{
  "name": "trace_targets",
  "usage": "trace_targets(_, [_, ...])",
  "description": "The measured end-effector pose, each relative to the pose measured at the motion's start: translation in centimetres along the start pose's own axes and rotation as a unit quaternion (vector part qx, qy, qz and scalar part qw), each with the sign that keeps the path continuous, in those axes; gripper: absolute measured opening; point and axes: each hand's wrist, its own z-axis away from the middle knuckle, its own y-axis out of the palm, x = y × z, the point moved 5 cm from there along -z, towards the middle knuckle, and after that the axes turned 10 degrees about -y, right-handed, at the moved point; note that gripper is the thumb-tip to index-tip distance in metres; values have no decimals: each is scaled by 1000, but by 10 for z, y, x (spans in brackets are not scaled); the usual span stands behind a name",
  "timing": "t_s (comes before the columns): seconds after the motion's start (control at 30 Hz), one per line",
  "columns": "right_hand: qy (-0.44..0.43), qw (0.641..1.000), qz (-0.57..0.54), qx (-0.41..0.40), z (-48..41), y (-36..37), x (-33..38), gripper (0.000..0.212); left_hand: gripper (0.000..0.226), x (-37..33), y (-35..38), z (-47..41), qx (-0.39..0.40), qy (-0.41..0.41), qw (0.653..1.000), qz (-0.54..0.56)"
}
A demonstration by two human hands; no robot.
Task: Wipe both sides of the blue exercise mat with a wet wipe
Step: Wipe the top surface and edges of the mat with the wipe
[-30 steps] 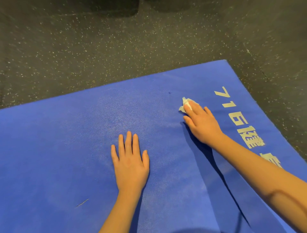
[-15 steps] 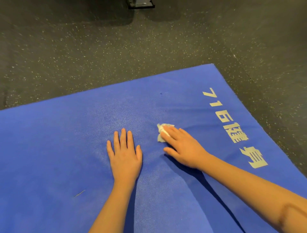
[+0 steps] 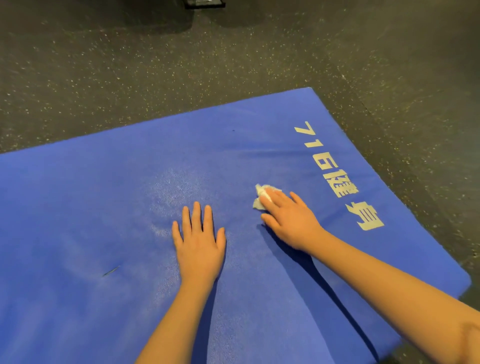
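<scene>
The blue exercise mat (image 3: 91, 220) lies flat on the floor and fills most of the view, with pale printed characters running along its right end. My left hand (image 3: 198, 241) rests flat on the mat near the middle, fingers straight and spread. To its right, my right hand (image 3: 288, 220) presses a crumpled white wet wipe (image 3: 261, 197) onto the mat with straight fingers. Part of the wipe sticks out past the fingertips; the rest is hidden under them.
Dark speckled rubber floor (image 3: 130, 65) surrounds the mat at the back and right. A dark piece of equipment (image 3: 204, 3) shows at the top edge. A small dark scratch (image 3: 111, 271) marks the mat to the left of my left forearm.
My right hand slid the wipe from the far side of the mat back toward me, stopping beside my left hand. The left hand stayed flat in place.
</scene>
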Motion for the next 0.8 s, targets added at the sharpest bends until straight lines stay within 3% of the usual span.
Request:
trace_targets(0.07, [45, 999, -16, -7, 7, 5, 2, 73, 62, -1, 0, 1, 6, -5, 1000, -10])
trace_targets(0.13, [-25, 999, -33, 4, 18, 13, 21, 83, 56, -2, -4, 2, 10, -14, 1000, -14])
trace_targets(0.23, [-118, 992, -40, 30, 33, 15, 35, 72, 57, -13, -3, 11, 67, -23, 997, 10])
trace_targets(0.4, [37, 998, -38, -16, 35, 7, 7, 85, 69, -18, 11, 46, 60, -2, 998, 27])
trace_targets(0.57, [-76, 995, -53, 30, 64, 22, 32, 70, 71, -19, 10, 45, 29, 2, 999, 25])
trace_targets(0.7, [33, 999, -34, -5, 71, 13, 14, 82, 57, -25, 8, 49, 58, -11, 998, 18])
trace_targets(0.8, [-1, 998, -58, 6, 82, 23, 35, 82, 62, -32, 11, 66, 86, -6, 996, 11])
